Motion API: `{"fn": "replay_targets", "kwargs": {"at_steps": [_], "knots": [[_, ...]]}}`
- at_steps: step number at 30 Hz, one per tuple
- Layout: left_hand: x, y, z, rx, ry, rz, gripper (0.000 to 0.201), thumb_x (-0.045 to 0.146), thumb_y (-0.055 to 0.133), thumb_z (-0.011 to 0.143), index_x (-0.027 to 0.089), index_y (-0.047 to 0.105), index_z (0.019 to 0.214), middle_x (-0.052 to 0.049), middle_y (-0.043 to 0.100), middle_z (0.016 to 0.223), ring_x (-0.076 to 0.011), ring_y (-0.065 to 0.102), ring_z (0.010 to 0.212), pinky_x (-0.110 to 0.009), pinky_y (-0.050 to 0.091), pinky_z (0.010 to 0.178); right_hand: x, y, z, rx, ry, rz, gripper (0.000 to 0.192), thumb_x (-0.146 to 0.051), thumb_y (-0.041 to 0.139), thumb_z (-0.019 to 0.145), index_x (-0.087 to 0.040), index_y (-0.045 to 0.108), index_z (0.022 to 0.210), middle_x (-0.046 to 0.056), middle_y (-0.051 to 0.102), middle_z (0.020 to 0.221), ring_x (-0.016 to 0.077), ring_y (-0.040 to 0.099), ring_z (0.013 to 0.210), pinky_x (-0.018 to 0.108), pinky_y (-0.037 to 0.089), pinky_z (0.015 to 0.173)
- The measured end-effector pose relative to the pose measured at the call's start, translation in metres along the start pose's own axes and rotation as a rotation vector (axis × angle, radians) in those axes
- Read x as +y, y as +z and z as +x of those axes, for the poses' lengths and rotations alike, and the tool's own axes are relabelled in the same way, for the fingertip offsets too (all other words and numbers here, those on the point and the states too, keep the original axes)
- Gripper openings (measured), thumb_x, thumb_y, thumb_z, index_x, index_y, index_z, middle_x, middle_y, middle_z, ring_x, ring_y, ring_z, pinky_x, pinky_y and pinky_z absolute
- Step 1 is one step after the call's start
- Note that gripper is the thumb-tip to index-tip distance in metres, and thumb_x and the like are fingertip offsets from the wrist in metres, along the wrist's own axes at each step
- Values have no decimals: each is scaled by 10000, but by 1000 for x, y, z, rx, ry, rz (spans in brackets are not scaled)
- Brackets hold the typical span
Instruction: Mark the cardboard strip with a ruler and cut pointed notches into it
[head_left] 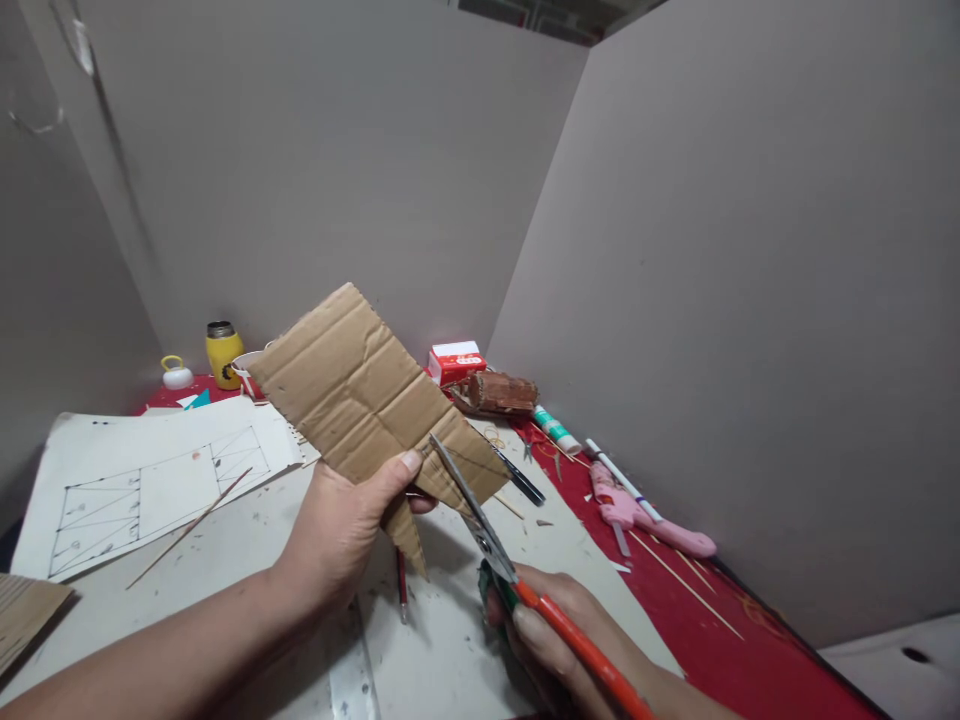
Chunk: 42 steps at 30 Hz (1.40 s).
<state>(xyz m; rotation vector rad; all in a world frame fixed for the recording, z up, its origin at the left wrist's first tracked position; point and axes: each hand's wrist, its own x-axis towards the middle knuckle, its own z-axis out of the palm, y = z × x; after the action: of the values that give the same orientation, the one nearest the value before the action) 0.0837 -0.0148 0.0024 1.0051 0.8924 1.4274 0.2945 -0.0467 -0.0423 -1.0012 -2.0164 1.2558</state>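
Print on the red-and-white box (444, 372) and the green-white tube (556, 428): too small for me to read. Paper sheet (176, 435) shows a line-drawn frame with diagonals; its small marks are illegible. Cardboard (360, 380) is brown, creased, jagged along the lower edge, held up over the table (457, 650). My left hand (341, 520) pinches it, thumb on the face, fingers mostly hidden behind. My right hand (551, 620) is closed round the scissors (577, 640), orange handle, metal blades at the cardboard; handle end cut off by the frame. Dark green bit underneath: can't make out.
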Motion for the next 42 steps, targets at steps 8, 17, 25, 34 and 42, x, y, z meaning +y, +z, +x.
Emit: {"fn": "replay_targets", "kwargs": {"at_steps": [8, 17, 25, 34, 42], "knots": [[0, -1, 0, -29, -26, -17, 178, 301, 767, 771, 139, 697, 795, -12, 686, 657, -113, 616, 565, -200, 535, 555, 8, 2, -1, 63, 19, 73, 530, -785, 492, 806, -272, 541, 684, 3, 392, 572, 192, 341, 510, 321, 343, 454], [-1, -2, 2, -39, -53, -55, 151, 274, 760, 792, 153, 719, 873, -9, 713, 782, -115, 647, 623, -202, 565, 570, 14, 1, -1, 43, -10, 16, 528, -740, 392, 895, -245, 456, 724, -23, 360, 611, 155, 297, 543, 293, 306, 463], [-7, 0, -6, -70, -79, 4, 159, 307, 723, 836, 151, 722, 866, -24, 702, 752, -124, 627, 629, -217, 559, 600, 1, 0, 4, -62, -86, 61, 456, -616, 349, 988, -208, 477, 830, -40, 374, 673, 121, 294, 577, 249, 299, 512], [-10, -2, -4, -29, -123, 11, 199, 329, 739, 818, 134, 725, 852, -39, 705, 728, -136, 627, 625, -228, 553, 592, 0, 1, 1, -7, -25, 36, 471, -634, 347, 978, -237, 387, 729, -34, 319, 661, 141, 272, 573, 282, 298, 508], [-5, -1, -5, -21, -152, 13, 201, 333, 759, 788, 140, 748, 845, -56, 733, 790, -144, 643, 647, -229, 558, 597, 6, 2, 0, -12, -99, 61, 440, -588, 364, 998, -216, 409, 767, -49, 311, 682, 126, 271, 602, 250, 280, 531]]}}
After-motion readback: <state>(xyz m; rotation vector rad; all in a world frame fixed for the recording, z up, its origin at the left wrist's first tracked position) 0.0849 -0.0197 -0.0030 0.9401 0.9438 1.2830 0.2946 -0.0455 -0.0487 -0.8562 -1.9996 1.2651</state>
